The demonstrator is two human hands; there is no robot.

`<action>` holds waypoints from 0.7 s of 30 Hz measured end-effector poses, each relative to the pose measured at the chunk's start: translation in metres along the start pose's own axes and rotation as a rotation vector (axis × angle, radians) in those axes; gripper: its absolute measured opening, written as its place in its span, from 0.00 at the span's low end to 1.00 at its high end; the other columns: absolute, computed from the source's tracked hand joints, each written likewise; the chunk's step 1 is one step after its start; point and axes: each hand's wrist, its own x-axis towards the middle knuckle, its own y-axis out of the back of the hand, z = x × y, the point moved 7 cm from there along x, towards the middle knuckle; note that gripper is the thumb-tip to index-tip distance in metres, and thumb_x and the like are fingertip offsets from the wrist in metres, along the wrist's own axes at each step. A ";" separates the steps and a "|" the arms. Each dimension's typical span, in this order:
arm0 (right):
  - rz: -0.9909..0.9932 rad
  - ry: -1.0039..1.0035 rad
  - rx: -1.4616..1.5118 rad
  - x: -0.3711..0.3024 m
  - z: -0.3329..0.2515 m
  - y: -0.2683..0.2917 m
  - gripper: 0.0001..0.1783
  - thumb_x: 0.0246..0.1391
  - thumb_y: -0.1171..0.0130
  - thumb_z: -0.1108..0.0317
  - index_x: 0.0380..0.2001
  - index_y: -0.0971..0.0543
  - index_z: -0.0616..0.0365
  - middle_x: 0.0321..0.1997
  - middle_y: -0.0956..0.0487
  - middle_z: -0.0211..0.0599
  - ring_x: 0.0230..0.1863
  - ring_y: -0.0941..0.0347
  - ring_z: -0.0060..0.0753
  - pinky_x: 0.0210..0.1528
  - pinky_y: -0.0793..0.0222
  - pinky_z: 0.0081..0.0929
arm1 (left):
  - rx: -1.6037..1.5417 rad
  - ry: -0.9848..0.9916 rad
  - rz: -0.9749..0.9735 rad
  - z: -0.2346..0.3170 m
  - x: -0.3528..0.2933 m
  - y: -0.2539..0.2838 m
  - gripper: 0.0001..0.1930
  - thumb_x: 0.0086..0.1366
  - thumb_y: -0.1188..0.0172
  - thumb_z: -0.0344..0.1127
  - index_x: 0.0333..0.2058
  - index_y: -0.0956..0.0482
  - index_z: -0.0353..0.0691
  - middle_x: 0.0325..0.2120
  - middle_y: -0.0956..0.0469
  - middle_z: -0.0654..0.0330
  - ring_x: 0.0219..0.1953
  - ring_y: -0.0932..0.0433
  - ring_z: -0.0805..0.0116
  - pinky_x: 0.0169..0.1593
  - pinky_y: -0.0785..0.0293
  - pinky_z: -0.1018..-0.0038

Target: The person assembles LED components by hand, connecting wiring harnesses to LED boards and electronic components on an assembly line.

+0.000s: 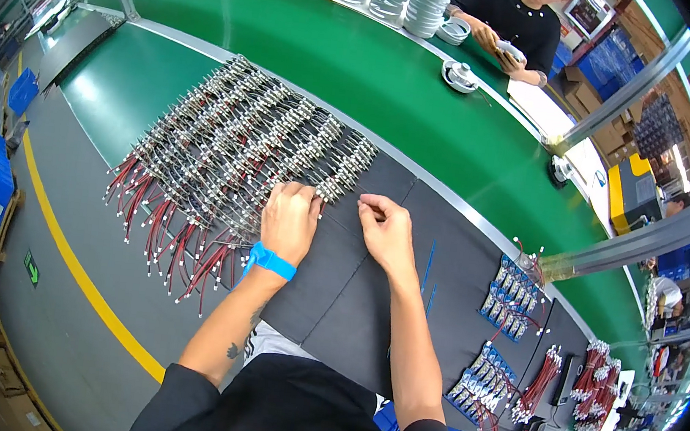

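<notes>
Rows of small metallic-looking parts with red and black wires cover the left part of a black mat. My left hand, with a blue band at its wrist, rests at the near right edge of these rows. Its fingers are curled down and closed, and their tips are hidden among the parts. Just to the right, over the mat, my right hand is closed in a pinch. Anything between its fingertips is too small to make out. A gap separates the two hands.
Blue circuit board panels and red wire bundles lie to the right. Beyond the mat runs a green conveyor bearing a round white device. Across it, a person handles a white part near stacked white rings. A metal post stands right.
</notes>
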 end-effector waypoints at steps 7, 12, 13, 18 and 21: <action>0.009 -0.290 0.538 -0.004 0.016 -0.027 0.20 0.55 0.52 0.79 0.52 0.31 0.77 0.55 0.27 0.56 0.52 0.26 0.39 0.49 0.27 0.27 | 0.050 -0.001 -0.055 -0.005 0.000 -0.012 0.04 0.57 0.40 0.29 0.28 0.21 0.34 0.28 0.24 0.50 0.35 0.25 0.49 0.41 0.28 0.58; 0.065 -0.262 0.621 -0.007 0.022 -0.029 0.20 0.55 0.52 0.81 0.52 0.30 0.75 0.54 0.26 0.54 0.53 0.26 0.39 0.51 0.28 0.28 | 0.037 0.010 -0.052 0.005 0.001 -0.011 0.05 0.57 0.40 0.30 0.27 0.22 0.34 0.26 0.24 0.49 0.32 0.24 0.47 0.38 0.28 0.57; 0.083 -0.241 0.595 -0.009 0.024 -0.026 0.19 0.55 0.51 0.81 0.52 0.29 0.73 0.53 0.25 0.51 0.52 0.26 0.36 0.50 0.27 0.26 | 0.047 -0.010 -0.039 0.007 0.002 -0.014 0.05 0.57 0.40 0.30 0.27 0.23 0.33 0.26 0.24 0.48 0.30 0.24 0.46 0.37 0.28 0.56; 0.093 -0.085 0.579 -0.071 -0.007 0.007 0.14 0.58 0.49 0.79 0.48 0.26 0.65 0.46 0.21 0.38 0.46 0.25 0.26 0.49 0.29 0.23 | -0.132 -0.077 -0.054 0.027 -0.010 0.002 0.06 0.56 0.39 0.28 0.32 0.23 0.33 0.31 0.24 0.49 0.36 0.25 0.50 0.41 0.30 0.60; 0.062 -0.064 0.400 -0.146 -0.044 0.041 0.15 0.58 0.46 0.76 0.50 0.27 0.65 0.45 0.20 0.42 0.44 0.23 0.25 0.45 0.27 0.22 | -0.255 -0.090 -0.140 0.057 -0.041 0.025 0.08 0.56 0.38 0.25 0.36 0.22 0.32 0.36 0.23 0.51 0.40 0.24 0.53 0.45 0.29 0.64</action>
